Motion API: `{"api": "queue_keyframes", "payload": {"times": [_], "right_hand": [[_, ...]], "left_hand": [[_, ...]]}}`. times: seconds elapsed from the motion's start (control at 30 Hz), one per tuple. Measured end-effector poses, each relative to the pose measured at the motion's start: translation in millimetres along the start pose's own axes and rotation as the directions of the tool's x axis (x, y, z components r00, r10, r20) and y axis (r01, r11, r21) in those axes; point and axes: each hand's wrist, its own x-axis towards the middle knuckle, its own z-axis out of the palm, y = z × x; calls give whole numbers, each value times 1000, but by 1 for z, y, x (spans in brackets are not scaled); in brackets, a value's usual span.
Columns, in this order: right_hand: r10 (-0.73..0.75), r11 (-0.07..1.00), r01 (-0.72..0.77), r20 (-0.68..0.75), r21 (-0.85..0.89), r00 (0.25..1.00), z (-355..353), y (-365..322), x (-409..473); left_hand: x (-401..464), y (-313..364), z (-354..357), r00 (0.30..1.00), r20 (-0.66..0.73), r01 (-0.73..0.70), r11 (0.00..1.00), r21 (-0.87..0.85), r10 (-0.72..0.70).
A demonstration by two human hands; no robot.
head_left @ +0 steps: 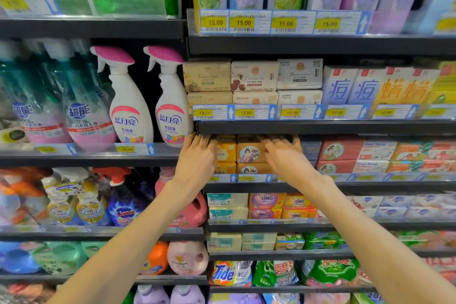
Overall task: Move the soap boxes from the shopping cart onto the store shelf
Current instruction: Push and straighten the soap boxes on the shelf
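Observation:
Both my arms reach up to the third shelf (320, 186) of the right-hand bay. There stand stacked yellow soap boxes (226, 152) and brown soap boxes (249, 153) printed with a lady's picture. My left hand (197, 159) lies flat against the left side of the yellow boxes, fingers stretched into the shelf and holding nothing. My right hand (283, 158) covers the right end of the upper brown box, fingers spread over its top; whether it grips the box is hidden. The shopping cart is out of view.
Red and white soap boxes (357, 153) fill the same shelf to the right. More soap packs (254, 76) sit one shelf above, over price tags (246, 112). Spray bottles (128, 101) and detergent bottles stand in the left bay. Lower shelves hold OMO bars (266, 205) and Tide bags (229, 274).

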Motion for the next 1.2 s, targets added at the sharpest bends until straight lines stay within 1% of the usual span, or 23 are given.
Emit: {"api": "queue_keyframes", "payload": {"times": [0.1,0.23,0.33,0.47,0.53,0.7,0.8,0.87,0.93,1.03,1.13,1.2], "right_hand": [[1,1000,-2,-39,-31,999,3,-2,-1],[-24,993,0,-206,-115,978,13,-5,-4],[-34,991,-5,-281,-137,959,18,-7,-5],[-9,990,-33,-299,-137,954,24,-8,-3],[-14,993,-23,-303,-119,953,27,-8,-3],[-31,994,-7,-348,-106,937,29,-10,-8],[-32,999,19,-412,-34,911,25,-27,-19],[-38,997,63,-475,37,879,27,-44,-28],[-38,989,109,-539,101,842,35,-64,-37],[-60,981,156,-594,111,802,42,-90,-35],[4,990,84,-614,114,789,43,-109,-20],[43,995,20,-611,96,791,42,-116,-10]], "left_hand": [[-2,3,3,1000,-17,21,1000,13,-21],[-6,9,7,999,-18,42,999,17,-42],[-8,11,9,997,-43,63,998,15,-62],[-10,11,10,995,-79,67,998,16,-65],[-9,9,8,994,-69,80,997,13,-79],[-8,4,7,997,-53,53,998,44,-50],[-17,6,-1,990,-126,66,998,7,-64],[-33,5,-5,972,-218,66,995,-80,-82],[-53,0,-4,948,-309,36,989,-141,-78],[-70,-15,4,936,-348,-13,988,-153,-42],[-64,-27,12,933,-359,-47,989,-137,-6],[-56,-27,14,918,-395,-76,990,-121,22]]}}
